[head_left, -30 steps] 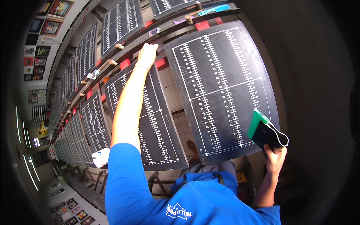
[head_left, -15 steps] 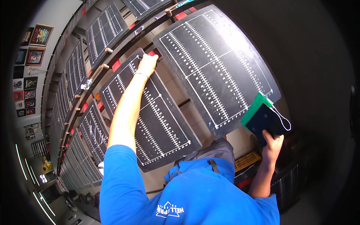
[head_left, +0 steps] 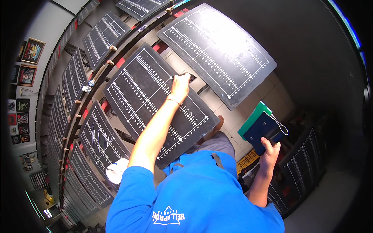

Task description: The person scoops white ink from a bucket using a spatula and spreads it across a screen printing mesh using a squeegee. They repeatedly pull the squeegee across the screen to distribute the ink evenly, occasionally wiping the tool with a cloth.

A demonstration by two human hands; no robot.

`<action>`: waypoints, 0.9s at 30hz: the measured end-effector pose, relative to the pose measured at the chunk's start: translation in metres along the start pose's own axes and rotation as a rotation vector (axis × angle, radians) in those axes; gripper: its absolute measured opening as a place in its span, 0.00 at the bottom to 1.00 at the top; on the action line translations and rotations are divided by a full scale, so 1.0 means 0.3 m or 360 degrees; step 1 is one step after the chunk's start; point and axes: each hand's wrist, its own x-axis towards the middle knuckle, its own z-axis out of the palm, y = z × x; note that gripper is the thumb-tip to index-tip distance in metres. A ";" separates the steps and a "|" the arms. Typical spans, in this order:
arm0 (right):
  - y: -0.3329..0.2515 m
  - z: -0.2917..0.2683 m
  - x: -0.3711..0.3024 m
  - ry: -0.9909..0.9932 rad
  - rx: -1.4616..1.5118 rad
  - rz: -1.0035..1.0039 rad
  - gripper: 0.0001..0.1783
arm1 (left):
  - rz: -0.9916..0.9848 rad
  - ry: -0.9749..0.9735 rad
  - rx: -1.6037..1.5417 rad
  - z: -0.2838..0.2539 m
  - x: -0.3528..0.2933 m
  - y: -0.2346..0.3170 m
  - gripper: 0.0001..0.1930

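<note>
My left hand (head_left: 180, 86) is closed at the right edge of a black board (head_left: 142, 83) marked with white ruler scales. A dark bit (head_left: 192, 76) shows just past its fingers, and what they grip cannot be made out. Off to the right, my right hand (head_left: 268, 151) holds a flat, dark blue piece with a green edge (head_left: 265, 130), a white cord loop and two small round studs. The thumb lies on its blue face. It is held apart from a second black board (head_left: 217, 50), which catches a bright glare.
More marked boards (head_left: 105, 37) line a curved dark rail (head_left: 128, 44) with wooden pegs (head_left: 110, 62). A white rounded object (head_left: 115, 171) sits by my left elbow. A yellow crate (head_left: 248, 161) stands low at the right, near more dark boards (head_left: 301, 163). Framed pictures (head_left: 33, 50) hang at far left.
My left hand has moved right and nearer along the board, from its far end to its right edge. The blue and green piece has shifted slightly left. The boards sit differently in view.
</note>
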 end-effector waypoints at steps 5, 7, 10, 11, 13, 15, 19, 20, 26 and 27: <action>-0.017 -0.021 -0.057 -0.0010 -0.0037 0.0049 0.16 | -0.0051 -0.0427 0.0178 0.078 -0.163 0.260 0.05; -0.037 -0.021 -0.060 -0.0047 -0.0053 0.0027 0.17 | 0.0036 -0.0424 -0.0004 0.106 -0.248 0.369 0.08; -0.050 -0.049 -0.049 -0.0079 -0.0076 0.0032 0.19 | 0.0159 -0.0526 -0.0462 0.096 -0.338 0.534 0.12; -0.053 -0.061 -0.047 -0.0077 -0.0076 0.0034 0.19 | 0.0152 -0.0752 -0.0520 0.087 -0.324 0.555 0.13; -0.063 -0.069 -0.033 -0.0064 -0.0068 0.0016 0.19 | 0.0226 -0.0764 -0.0380 0.074 -0.224 0.542 0.12; -0.052 -0.108 -0.033 -0.0057 -0.0062 0.0018 0.19 | 0.0251 -0.0695 -0.0232 0.039 -0.106 0.537 0.11; -0.039 -0.142 -0.055 -0.0075 -0.0015 0.0024 0.17 | 0.0235 -0.0704 0.0121 0.091 -0.049 0.445 0.11; -0.032 -0.154 -0.063 -0.0070 -0.0014 0.0035 0.16 | 0.0259 -0.0797 0.0106 0.108 -0.074 0.455 0.10; 0.030 -0.202 -0.131 0.0049 -0.0089 0.0084 0.12 | 0.0565 -0.1011 0.0246 0.094 -0.300 0.599 0.08; 0.034 -0.202 -0.146 0.0052 -0.0098 0.0078 0.12 | 0.0622 -0.0998 0.0265 0.090 -0.317 0.599 0.07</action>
